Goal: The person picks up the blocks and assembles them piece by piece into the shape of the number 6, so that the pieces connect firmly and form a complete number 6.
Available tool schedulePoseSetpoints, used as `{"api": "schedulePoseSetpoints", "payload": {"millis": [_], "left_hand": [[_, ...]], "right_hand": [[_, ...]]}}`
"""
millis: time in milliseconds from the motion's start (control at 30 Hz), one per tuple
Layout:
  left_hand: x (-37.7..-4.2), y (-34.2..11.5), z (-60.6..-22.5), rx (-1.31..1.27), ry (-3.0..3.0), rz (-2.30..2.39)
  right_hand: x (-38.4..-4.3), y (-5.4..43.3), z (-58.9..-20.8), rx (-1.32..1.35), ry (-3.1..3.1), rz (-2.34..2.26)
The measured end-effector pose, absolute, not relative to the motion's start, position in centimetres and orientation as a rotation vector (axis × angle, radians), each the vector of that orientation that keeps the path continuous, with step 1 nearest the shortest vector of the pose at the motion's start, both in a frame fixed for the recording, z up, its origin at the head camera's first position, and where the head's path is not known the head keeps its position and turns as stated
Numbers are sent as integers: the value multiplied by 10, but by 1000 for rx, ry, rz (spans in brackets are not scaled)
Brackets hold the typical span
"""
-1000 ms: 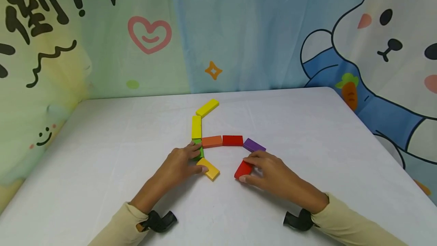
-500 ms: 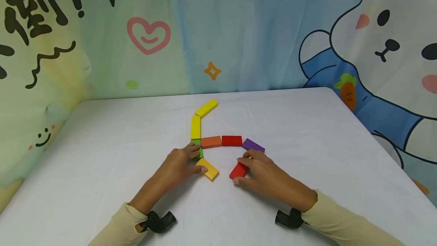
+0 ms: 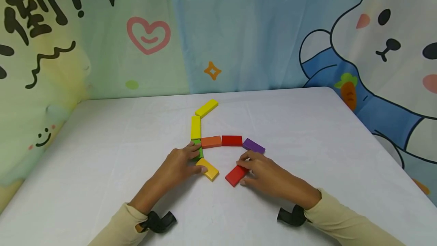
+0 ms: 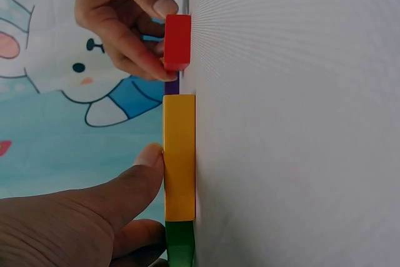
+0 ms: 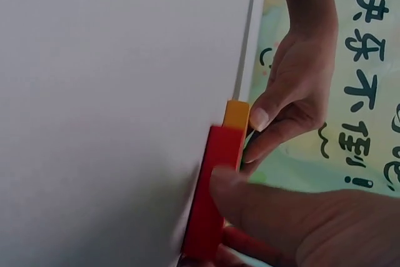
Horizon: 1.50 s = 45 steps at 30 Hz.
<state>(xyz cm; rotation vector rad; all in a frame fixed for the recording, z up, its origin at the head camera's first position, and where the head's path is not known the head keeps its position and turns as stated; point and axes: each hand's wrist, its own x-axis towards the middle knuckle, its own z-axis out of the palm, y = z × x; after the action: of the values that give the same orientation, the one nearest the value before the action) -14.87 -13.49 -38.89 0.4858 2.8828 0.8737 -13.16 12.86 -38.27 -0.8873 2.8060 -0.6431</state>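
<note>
My right hand (image 3: 264, 172) pinches a red block (image 3: 235, 176) between thumb and fingers. In the right wrist view the thumb lies along this red block (image 5: 212, 192). My left hand (image 3: 177, 164) rests its fingertips on a green block (image 3: 198, 155), partly hidden under them, and its thumb on an amber block (image 3: 209, 171). In the left wrist view that thumb touches the amber block (image 4: 179, 157), whose end meets the green block (image 4: 180, 242). A gap separates the amber block from the held red one.
Beyond the hands, two yellow blocks (image 3: 196, 127) run up from the green one. An orange block (image 3: 211, 141), another red block (image 3: 232, 141) and a purple block (image 3: 253, 145) form a row to the right. All lie on a white-covered table (image 3: 119, 143) before a printed cloth backdrop.
My right hand has carried the red block left and a little nearer to me, turning it to a flatter slant. My left hand and the other blocks have stayed in place.
</note>
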Motion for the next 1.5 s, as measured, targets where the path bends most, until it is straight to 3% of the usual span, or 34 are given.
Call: {"api": "schedulePoseSetpoints", "payload": {"millis": [1500], "left_hand": [[-149,-135,-390,490,2874,883]], "right_hand": [[-150,135,-384,-1070,2656,-666]]}}
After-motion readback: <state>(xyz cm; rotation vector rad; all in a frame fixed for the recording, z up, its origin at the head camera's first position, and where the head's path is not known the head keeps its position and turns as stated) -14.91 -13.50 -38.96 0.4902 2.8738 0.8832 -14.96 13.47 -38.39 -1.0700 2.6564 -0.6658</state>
